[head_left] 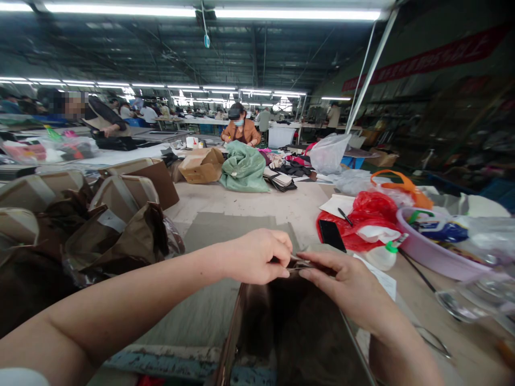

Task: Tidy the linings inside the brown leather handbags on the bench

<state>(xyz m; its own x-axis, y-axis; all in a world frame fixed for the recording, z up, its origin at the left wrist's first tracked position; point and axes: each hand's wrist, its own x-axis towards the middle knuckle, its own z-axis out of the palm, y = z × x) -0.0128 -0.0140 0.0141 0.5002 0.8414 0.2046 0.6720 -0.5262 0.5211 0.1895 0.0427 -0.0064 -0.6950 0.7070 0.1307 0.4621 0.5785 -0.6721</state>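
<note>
A dark brown, glossy bag body point(306, 327) stands at the table's front edge, its near part running out of the bottom of the view. My left hand point(259, 257) pinches the bag's top edge from the left. From the right, my right hand point(341, 276) grips the same edge, thumb and fingers on either side of the folded material. The two hands' fingertips are close together, with a small gap between them. What lies inside the fold is hidden by my fingers.
Several unfinished brown bags point(120, 230) crowd the left side. To the right are a black phone point(332, 236), a red plastic bag point(374, 214), a glue bottle point(382, 256), a lilac basin point(438, 261) and scissors point(436, 340). A green sack point(243, 169) and a cardboard box point(200, 165) stand ahead; a co-worker point(241, 128) sits beyond.
</note>
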